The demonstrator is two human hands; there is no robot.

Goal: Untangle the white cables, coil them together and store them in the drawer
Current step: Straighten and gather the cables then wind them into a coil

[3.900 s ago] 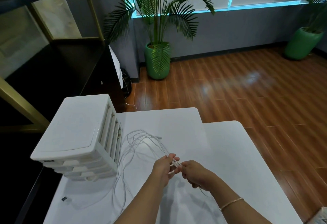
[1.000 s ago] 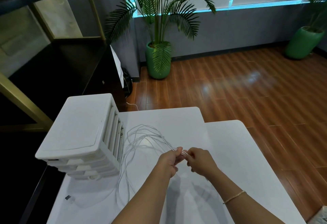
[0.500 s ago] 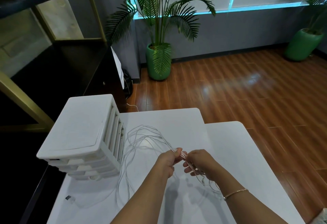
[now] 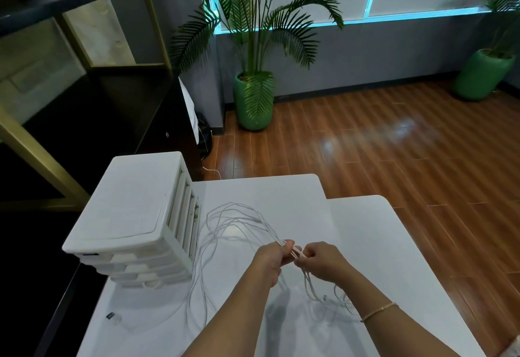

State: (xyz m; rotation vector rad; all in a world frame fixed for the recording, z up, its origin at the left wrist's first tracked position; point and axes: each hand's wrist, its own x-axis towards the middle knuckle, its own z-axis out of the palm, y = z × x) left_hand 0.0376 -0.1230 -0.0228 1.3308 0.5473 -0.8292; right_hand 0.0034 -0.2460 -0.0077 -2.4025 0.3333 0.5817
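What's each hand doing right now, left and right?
Left hand: closed, pinching the white cables where the strands gather.
Right hand: closed, its grip on the same cables just beside the left.

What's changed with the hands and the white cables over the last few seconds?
Both hands, left and right, kept pinching the white cables. More cable now hangs in loops under the right hand than four seconds ago. The drawer unit stayed put, drawers closed, on the table.

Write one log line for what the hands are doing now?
left hand: pinches cables | right hand: pinches cables | drawers: closed | stage: untangling
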